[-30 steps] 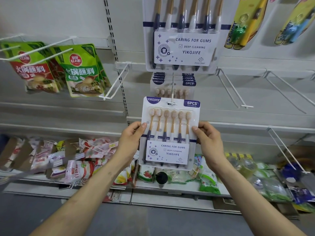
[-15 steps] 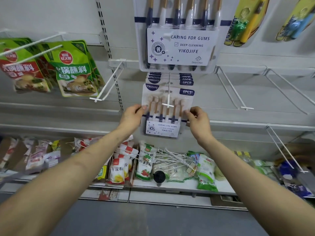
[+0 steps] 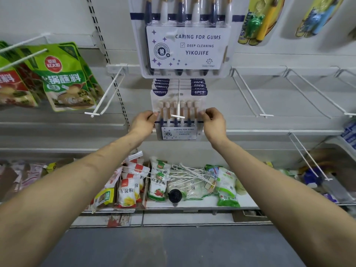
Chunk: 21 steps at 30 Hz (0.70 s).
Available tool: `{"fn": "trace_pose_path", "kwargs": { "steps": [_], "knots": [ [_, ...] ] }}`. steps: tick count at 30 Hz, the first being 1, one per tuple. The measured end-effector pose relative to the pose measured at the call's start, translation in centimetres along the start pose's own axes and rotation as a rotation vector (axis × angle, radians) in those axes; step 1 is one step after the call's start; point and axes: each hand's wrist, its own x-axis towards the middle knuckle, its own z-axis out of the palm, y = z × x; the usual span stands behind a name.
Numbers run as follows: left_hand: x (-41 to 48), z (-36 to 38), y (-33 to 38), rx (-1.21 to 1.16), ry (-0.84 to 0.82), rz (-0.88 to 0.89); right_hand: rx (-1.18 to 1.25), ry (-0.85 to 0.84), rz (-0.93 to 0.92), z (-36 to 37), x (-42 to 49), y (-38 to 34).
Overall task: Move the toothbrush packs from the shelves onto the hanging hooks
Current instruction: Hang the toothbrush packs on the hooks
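Head view: your left hand and right hand pinch the left and right edges of the upright toothbrush pack, equally near. The hook runs near-to-far through its top, so any remaining push likely goes away from you, toward the hung packs.

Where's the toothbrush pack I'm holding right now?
The toothbrush pack is centre of the head view, on the hook before matching packs, between left hand and right hand, below the large pack.

Lower shelf holds food packets; loose hooks.
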Motion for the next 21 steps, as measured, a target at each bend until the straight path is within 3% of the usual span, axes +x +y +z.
{"fn": "trace_pose_path", "kwargs": {
  "steps": [6, 11, 16, 21],
  "knots": [
    [-1.5, 0.0, -1.7, 0.066, 0.027, -0.01, -0.068, 0.028, 0.056, -1.7, -2.3, 1.2],
    [-5.2, 1.5, -3.3, 0.279, -0.104, 0.006, -0.142, 0.013, 0.069, -3.6, -6.2, 2.8],
    [-9.5, 7.1, -1.1, 0.539, -0.378, 0.222, -0.463, -0.102, 0.013, -6.7, -10.9, 4.8],
    [-15.4, 14.6, 5.1, 0.722, -0.471, 0.471, -0.772, -0.079, -0.049, -13.6, -14.6, 7.5]
  ]
}}
